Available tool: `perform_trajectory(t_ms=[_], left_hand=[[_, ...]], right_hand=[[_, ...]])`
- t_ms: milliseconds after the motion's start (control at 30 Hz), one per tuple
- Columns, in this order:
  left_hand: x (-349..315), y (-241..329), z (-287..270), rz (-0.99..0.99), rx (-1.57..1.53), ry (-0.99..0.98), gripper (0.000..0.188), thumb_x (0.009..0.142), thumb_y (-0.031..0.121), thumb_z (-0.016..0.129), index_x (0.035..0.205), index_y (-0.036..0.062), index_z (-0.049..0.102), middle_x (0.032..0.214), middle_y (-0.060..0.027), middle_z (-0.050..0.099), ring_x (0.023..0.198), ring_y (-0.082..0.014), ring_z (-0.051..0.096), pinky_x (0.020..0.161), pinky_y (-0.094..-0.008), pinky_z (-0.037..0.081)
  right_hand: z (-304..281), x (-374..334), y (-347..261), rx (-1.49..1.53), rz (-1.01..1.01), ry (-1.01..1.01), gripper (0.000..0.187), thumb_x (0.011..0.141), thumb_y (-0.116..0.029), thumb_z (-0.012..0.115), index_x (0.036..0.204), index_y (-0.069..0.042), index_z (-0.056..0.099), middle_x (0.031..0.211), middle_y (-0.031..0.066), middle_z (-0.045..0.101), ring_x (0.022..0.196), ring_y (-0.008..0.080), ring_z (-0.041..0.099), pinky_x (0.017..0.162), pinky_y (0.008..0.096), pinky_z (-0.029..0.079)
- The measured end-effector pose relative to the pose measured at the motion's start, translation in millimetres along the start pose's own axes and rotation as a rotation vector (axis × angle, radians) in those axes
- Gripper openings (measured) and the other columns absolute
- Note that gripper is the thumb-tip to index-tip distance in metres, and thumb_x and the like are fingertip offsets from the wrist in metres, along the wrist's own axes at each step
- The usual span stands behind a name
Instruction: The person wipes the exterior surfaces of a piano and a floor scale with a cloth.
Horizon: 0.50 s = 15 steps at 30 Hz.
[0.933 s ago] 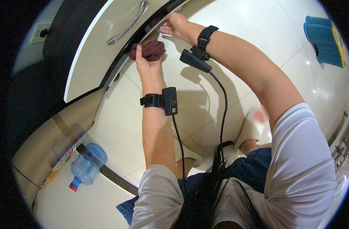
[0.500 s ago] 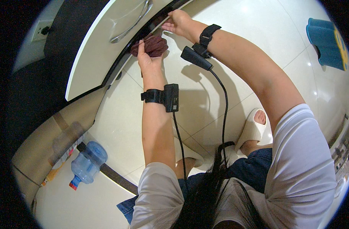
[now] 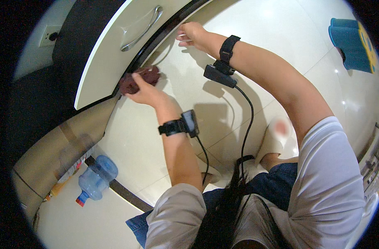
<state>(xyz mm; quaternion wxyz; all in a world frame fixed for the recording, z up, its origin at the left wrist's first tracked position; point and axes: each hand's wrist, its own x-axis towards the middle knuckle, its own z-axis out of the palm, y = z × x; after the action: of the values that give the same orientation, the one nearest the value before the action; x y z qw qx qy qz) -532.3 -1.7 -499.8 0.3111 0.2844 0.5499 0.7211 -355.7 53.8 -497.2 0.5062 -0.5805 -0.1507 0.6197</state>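
My left hand [image 3: 147, 93] is closed round a crumpled maroon cloth [image 3: 150, 75], pressing it against the dark lower edge [image 3: 158, 42] of a white drawer front [image 3: 110, 52]. The cloth sits near the drawer's nearer left corner, and part of it is hidden by my thumb and palm. Farther up along the same edge, my right hand [image 3: 193, 34] is held with its fingers apart and slightly bent, and no object shows in it. Whether its fingertips touch the edge is hard to tell.
A curved metal handle [image 3: 143, 31] juts from the drawer front. A blue water jug [image 3: 97, 177] lies at the lower left beside a tan panel [image 3: 69, 139]. A teal and yellow stool [image 3: 351, 45] stands at the far right. Cables hang from both wrist straps.
My left hand has slid the cloth left and nearer to me along the drawer's edge, bending at the wrist. My right hand has come slightly nearer.
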Motion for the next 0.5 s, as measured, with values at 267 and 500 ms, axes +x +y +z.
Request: perform_trajectory(t_ms=[267, 500], left_hand=[[23, -35, 37, 0.328, 0.849, 0.062, 0.07, 0.074, 0.023, 0.081, 0.106, -0.0174, 0.034, 0.114, -0.0294, 0.038, 0.106, -0.0408, 0.044, 0.093, -0.0511, 0.04], [-36, -32, 99, 0.309, 0.662, -0.089, 0.058, 0.073, 0.008, 0.077, 0.101, -0.0164, 0.031, 0.115, -0.0277, 0.032, 0.109, -0.0436, 0.041, 0.093, -0.0508, 0.043]], right_hand=[[-34, -28, -24, -0.092, -0.059, -0.049, 0.045, 0.095, -0.018, 0.043, 0.136, -0.003, 0.035, 0.119, 0.0113, 0.051, 0.099, 0.0219, 0.056, 0.083, 0.0366, 0.051], [-72, -42, -35, -0.029, -0.06, -0.034, 0.046, 0.096, -0.02, 0.045, 0.138, -0.006, 0.035, 0.112, 0.0108, 0.055, 0.097, 0.021, 0.058, 0.08, 0.0355, 0.053]])
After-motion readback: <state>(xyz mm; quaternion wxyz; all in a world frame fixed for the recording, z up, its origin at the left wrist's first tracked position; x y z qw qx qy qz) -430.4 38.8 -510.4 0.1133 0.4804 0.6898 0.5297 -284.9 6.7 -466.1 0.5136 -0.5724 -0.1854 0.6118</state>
